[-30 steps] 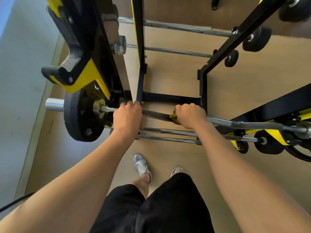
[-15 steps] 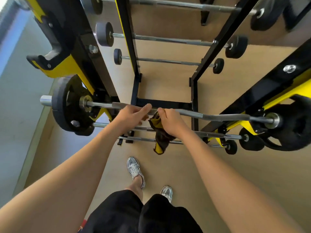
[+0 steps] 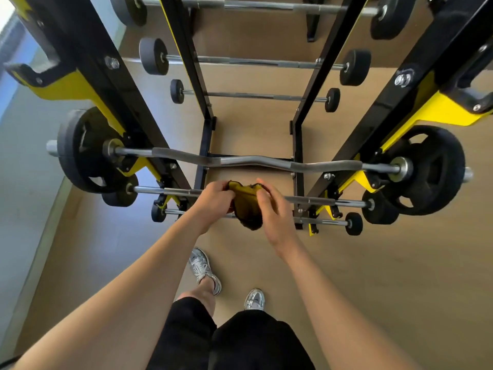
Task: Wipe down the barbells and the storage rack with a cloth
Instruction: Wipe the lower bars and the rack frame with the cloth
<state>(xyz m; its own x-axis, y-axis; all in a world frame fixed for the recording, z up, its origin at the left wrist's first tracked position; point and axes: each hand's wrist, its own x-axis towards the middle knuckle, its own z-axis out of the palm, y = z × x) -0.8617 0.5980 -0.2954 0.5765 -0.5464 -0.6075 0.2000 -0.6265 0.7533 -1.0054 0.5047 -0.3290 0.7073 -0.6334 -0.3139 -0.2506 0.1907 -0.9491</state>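
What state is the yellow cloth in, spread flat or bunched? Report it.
Bunched. The cloth hangs crumpled between the left hand and right hand, both gripping its top edge, clear of the curl bar.

The black and yellow rack (image 3: pixel 128 102) fills the upper half of the frame, its uprights running down to the wooden floor (image 3: pixel 373 263). Across the middle, a curved barbell (image 3: pixel 253 161) rests on the rack's yellow hooks, with a dark plate at each end. Just below it in the frame, 2 straight barbells (image 3: pixel 165 190) sit on lower hooks. At the top centre, 3 rear barbells (image 3: pixel 253 61) lie across the inner frame. My 2 silver shoes (image 3: pixel 204 268) stand on the floor at lower centre.
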